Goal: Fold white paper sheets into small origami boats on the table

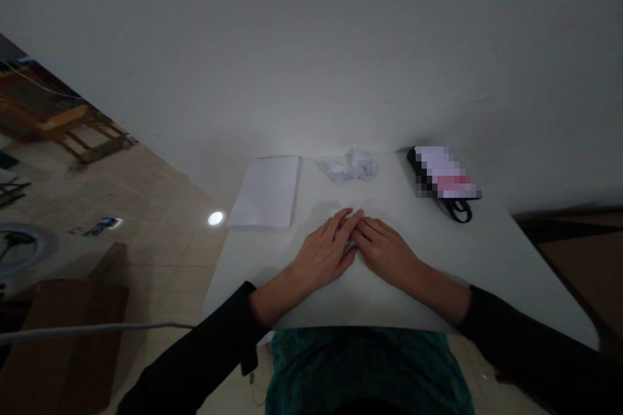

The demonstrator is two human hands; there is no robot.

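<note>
My left hand (325, 249) and my right hand (387, 248) meet over the middle of the white table, their fingertips pressed together and overlapping. Between them shows a small bit of white paper (349, 244), mostly covered by my fingers, so its shape cannot be made out. Both hands are closed on it, low over the tabletop. Just beyond my fingertips lie folded, creased white paper pieces (351, 168). To the left of them rests a neat stack of white sheets (267, 191).
A dark pouch (422, 168) with a blurred-out top and a black strap (459, 210) lies at the back right. The table (360, 305) stands against a pale wall (341, 45). Cardboard boxes (73, 337), a cable (121, 327) and a wooden chair (68, 120) are on the left.
</note>
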